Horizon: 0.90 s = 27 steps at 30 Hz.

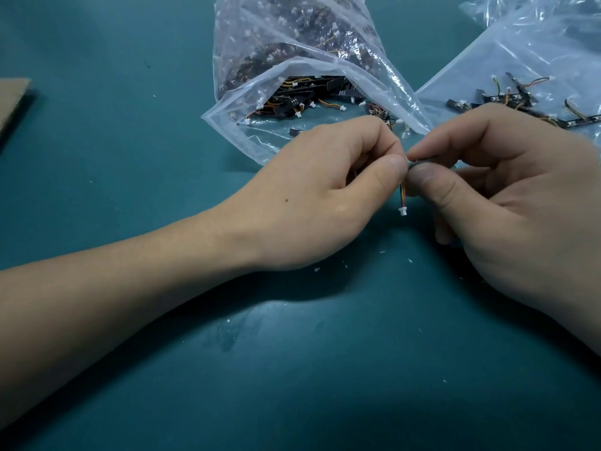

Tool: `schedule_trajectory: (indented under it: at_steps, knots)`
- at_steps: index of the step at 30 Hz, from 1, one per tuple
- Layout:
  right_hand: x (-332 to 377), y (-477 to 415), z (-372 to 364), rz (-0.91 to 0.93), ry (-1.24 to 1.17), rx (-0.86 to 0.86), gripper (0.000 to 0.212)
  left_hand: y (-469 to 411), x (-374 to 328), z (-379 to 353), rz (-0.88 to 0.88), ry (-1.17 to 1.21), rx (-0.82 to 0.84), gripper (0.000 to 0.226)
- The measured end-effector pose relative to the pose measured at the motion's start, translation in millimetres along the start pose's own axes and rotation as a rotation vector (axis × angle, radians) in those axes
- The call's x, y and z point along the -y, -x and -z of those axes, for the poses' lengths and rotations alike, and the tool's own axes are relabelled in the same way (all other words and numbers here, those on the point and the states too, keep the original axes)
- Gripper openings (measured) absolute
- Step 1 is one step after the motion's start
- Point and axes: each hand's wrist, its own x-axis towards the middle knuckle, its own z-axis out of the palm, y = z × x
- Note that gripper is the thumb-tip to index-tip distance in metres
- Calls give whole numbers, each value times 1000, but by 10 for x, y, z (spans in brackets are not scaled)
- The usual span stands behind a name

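1. An electronics assembly workshop bench: a teal work mat covers the surface [130,157].
2. Clear plastic bags [292,60] hold many small black circuit strips [305,89] with coloured wire leads.

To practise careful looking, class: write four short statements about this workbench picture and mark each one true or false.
1. The left hand and right hand both pinch one wired part. True.
2. Its white connector sticks up above the hands. False: it hangs down below the pinch.
3. The open bag behind the hands holds black parts with wires. True.
4. The cardboard lies at the right edge. False: it lies at the left edge.
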Motion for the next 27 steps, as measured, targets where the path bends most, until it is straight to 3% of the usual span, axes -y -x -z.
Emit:
schedule_trajectory:
  at_steps: [5, 14, 18, 27]
  knots:
    - [3, 7, 6, -9, -20, 36, 10, 0, 19, -16, -13, 19, -8, 11]
    - [-44, -31, 12, -93, -70, 55, 15, -13, 49, -26, -82, 2, -87, 2]
    - [-41, -50, 22, -107, -163, 36, 14, -11, 56, -23, -138, 8, -120, 13]
    - [-32, -26, 25, -134, -64, 145, 32, -20, 60, -30, -134, -60, -158, 6]
